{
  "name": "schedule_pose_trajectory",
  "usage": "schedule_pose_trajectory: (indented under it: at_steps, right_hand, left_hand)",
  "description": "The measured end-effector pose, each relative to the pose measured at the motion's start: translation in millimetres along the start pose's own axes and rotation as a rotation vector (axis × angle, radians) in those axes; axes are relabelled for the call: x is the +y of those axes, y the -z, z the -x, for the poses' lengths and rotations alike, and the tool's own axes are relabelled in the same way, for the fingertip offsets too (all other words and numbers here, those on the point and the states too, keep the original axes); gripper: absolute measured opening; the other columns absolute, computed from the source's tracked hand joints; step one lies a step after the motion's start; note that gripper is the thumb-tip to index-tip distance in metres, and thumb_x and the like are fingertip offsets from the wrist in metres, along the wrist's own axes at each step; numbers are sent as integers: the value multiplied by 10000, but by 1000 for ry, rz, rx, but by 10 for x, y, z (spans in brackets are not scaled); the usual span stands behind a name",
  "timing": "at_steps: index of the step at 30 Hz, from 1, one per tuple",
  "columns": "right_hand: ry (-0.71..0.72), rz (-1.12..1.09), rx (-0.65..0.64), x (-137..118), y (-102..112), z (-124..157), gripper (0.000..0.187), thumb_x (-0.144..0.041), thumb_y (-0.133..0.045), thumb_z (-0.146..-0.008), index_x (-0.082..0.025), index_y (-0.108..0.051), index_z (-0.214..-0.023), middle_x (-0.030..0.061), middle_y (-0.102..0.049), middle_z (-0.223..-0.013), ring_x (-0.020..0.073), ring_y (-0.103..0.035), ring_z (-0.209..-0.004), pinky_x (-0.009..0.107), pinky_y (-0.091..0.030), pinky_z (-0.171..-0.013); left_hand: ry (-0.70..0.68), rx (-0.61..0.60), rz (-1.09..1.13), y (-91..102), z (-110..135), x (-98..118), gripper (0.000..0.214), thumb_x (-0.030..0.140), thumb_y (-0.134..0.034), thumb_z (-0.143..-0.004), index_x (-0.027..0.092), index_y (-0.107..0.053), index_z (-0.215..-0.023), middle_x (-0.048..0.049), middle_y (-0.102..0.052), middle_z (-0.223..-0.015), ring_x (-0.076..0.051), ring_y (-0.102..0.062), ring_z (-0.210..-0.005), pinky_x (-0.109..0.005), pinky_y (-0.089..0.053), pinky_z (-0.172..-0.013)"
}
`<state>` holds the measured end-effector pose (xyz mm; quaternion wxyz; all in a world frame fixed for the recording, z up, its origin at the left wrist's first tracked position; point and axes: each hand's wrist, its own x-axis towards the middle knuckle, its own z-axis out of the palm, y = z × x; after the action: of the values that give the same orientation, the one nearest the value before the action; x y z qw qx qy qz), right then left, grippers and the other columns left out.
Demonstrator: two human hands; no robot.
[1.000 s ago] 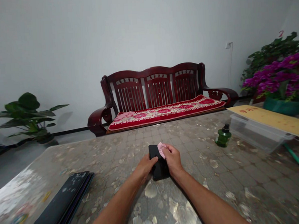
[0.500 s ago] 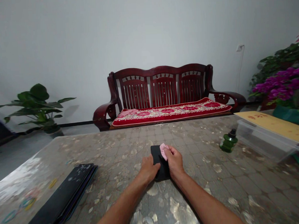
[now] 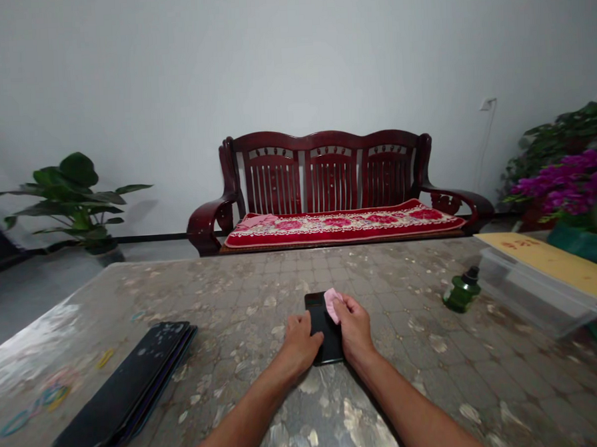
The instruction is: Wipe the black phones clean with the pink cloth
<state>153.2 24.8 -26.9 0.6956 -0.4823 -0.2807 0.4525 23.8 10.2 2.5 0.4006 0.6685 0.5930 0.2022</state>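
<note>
A black smartphone (image 3: 329,345) lies on the table in the middle of the head view, its long side pointing away from me. My left hand (image 3: 302,343) grips it along the left edge, thumb resting over its surface. In my right hand (image 3: 354,320), a small folded pink cloth (image 3: 333,305) is pinched between thumb and fingers. This cloth is at the phone's upper right part, and the right hand covers the phone's right edge. Whether the cloth presses on the surface I cannot tell.
A black wallet-like folder (image 3: 124,389) lies at left beside several coloured rubber bands (image 3: 52,396). To the right stand a green bottle (image 3: 462,290) and a clear plastic box (image 3: 532,291) with a yellow board (image 3: 555,260) on top. A wooden bench (image 3: 327,138) is beyond the table (image 3: 222,287).
The camera view has rolled slightly. Both hands keep their hold on the phone and the pink cloth, with barely any movement relative to the table.
</note>
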Motion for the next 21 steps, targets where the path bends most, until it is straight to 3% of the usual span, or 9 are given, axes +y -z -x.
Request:
schedule_pose_trajectory:
  at_steps: [3, 5, 10, 15, 21]
  right_hand:
    - [11, 5, -11, -11, 44, -59, 446, -472, -752, -632, -138, -723, -925, 44, -731, -816, 195, -644, -714, 285, -497, -676]
    - [85, 117, -35, -59, 93, -129, 414, -490, -710, -695, -143, -724, -920, 42, -719, -798, 194, -631, -703, 285, -483, -659]
    - [489, 800, -186, -277, 137, -293, 250, -365, -576, -871, -184, -748, -883, 58, -687, -881, 208, -623, -859, 301, -459, -789]
    - [609, 1312, -359, -388, -6, -315, 238, -228, -511, -957, -202, -735, -878, 71, -659, -913, 203, -600, -913, 280, -437, -825]
    - [636, 1574, -429, -364, -109, -299, 258, -170, -494, -981, -204, -748, -954, 86, -667, -988, 212, -590, -985, 272, -423, -864]
  left_hand:
    - [-78, 14, -88, 31, 111, -46, 471, 232, -598, -772, 108, -587, -1226, -154, -546, -1303, -292, -491, -1248, -388, -355, -1108]
    - [-203, 47, -156, 37, 212, -129, 576, 249, -642, -759, 114, -557, -1313, -170, -519, -1380, -306, -471, -1304, -427, -339, -1140]
    - [-482, 80, -342, 10, 403, -359, 627, 241, -750, -768, 187, -561, -1363, -165, -472, -1500, -345, -397, -1409, -540, -333, -1162]
    - [-526, 87, -517, -23, 389, -400, 575, 242, -792, -784, 188, -605, -1326, -178, -494, -1491, -362, -452, -1382, -540, -390, -1135]
    - [-570, 65, -556, -24, 356, -353, 478, 181, -737, -832, 181, -621, -1295, -161, -572, -1423, -308, -538, -1320, -459, -445, -1111]
